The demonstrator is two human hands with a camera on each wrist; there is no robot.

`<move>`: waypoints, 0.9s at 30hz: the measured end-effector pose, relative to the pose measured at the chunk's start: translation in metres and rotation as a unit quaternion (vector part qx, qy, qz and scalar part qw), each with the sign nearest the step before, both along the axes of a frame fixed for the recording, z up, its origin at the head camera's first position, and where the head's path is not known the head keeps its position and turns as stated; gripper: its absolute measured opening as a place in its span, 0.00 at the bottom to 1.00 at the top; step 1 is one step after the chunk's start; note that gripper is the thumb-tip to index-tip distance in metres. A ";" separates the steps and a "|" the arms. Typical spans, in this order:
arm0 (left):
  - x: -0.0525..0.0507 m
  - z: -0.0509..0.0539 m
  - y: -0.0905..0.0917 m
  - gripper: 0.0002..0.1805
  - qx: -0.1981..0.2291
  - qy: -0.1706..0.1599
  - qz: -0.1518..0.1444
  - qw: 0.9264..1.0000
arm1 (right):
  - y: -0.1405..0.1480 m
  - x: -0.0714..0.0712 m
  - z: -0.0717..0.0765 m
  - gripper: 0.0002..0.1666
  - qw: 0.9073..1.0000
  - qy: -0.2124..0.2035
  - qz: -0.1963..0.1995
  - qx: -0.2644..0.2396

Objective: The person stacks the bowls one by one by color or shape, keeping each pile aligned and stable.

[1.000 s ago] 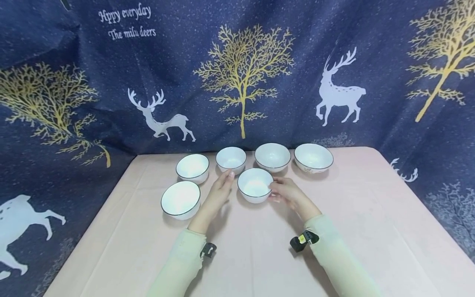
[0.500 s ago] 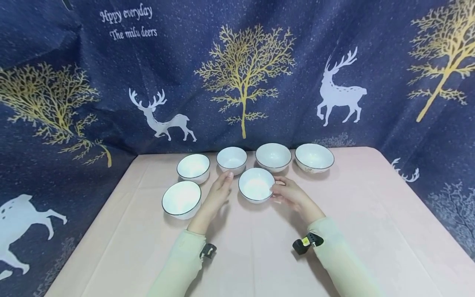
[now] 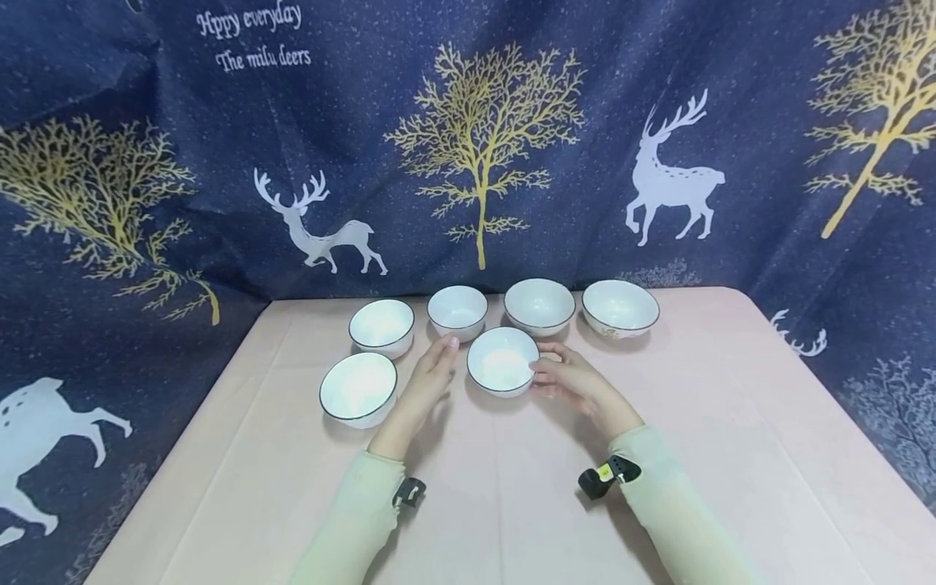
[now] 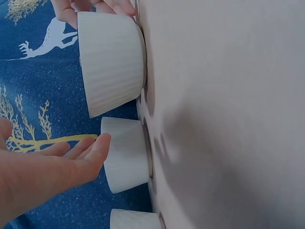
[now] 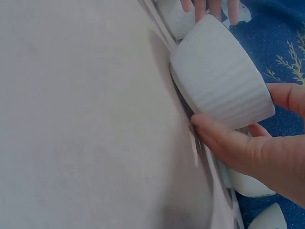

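My right hand (image 3: 574,380) grips the right side of a white bowl (image 3: 503,360) with a dark rim. In the right wrist view, the thumb lies low on the ribbed wall of this bowl (image 5: 221,76) and a finger reaches its rim. Left of the bowl, my left hand (image 3: 433,378) is held with relaxed fingers, apart from it. The left wrist view shows that hand (image 4: 62,164) holding nothing, its fingertips in front of a smaller-looking bowl (image 4: 126,155) behind. That back bowl (image 3: 457,311) stands just beyond the left fingertips in the head view.
Two wider bowls, one at back centre (image 3: 539,305) and one at back right (image 3: 620,307), stand along the far edge. On the left are a rear bowl (image 3: 381,327) and a nearer bowl (image 3: 358,388). A pink cloth (image 3: 504,504) covers the table; a blue deer-print curtain (image 3: 570,203) hangs behind.
The gripped bowl shifts slightly right, then slightly back left, with the right hand still on it. The right wrist ends a little farther right. The left hand and other bowls stay put.
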State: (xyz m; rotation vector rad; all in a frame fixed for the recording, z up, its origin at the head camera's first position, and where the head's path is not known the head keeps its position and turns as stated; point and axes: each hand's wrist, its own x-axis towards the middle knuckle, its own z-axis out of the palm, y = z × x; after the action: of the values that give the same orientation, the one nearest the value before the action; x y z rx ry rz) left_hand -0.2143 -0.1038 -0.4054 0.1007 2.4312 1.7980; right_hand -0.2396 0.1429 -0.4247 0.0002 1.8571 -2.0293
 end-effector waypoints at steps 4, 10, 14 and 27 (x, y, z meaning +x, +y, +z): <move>-0.001 -0.001 -0.003 0.39 -0.001 0.000 0.003 1.000 | -0.001 0.000 -0.001 0.34 1.000 -0.005 -0.008 -0.026; -0.001 0.000 -0.008 0.41 0.018 -0.018 -0.007 1.000 | -0.004 0.002 -0.004 0.35 0.998 -0.016 -0.027 -0.051; -0.001 -0.002 -0.010 0.44 0.025 -0.024 -0.013 0.999 | -0.004 0.004 -0.004 0.35 0.998 -0.011 -0.026 -0.053; -0.003 0.003 -0.022 0.45 0.069 -0.035 -0.024 0.997 | -0.012 0.015 0.003 0.36 0.996 -0.004 -0.010 -0.086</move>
State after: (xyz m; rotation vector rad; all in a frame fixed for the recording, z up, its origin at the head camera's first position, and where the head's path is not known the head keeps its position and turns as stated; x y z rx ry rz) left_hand -0.2174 -0.1262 -0.4023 0.1055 2.2382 1.9130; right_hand -0.2248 0.1312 -0.4215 -0.0197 1.6770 -2.1936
